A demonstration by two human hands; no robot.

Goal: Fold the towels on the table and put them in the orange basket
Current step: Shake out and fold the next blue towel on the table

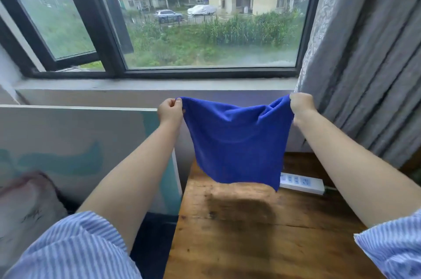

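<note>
A blue towel point(237, 142) is held up above the wooden table point(250, 233), pinched at its top left corner by the left hand point(169, 111) and at its top right by the right hand point(301, 105). It is probably spread this way so it hangs flat before folding. The orange basket is not in view.

A blue towel point(237, 142) hung unfolded in the air. Its top corners sat at ten and two o'clock.

Below my camera I see a worn brown wooden surface point(250, 244), and lying directly on it near its far edge is a white power strip point(301, 184).
</note>
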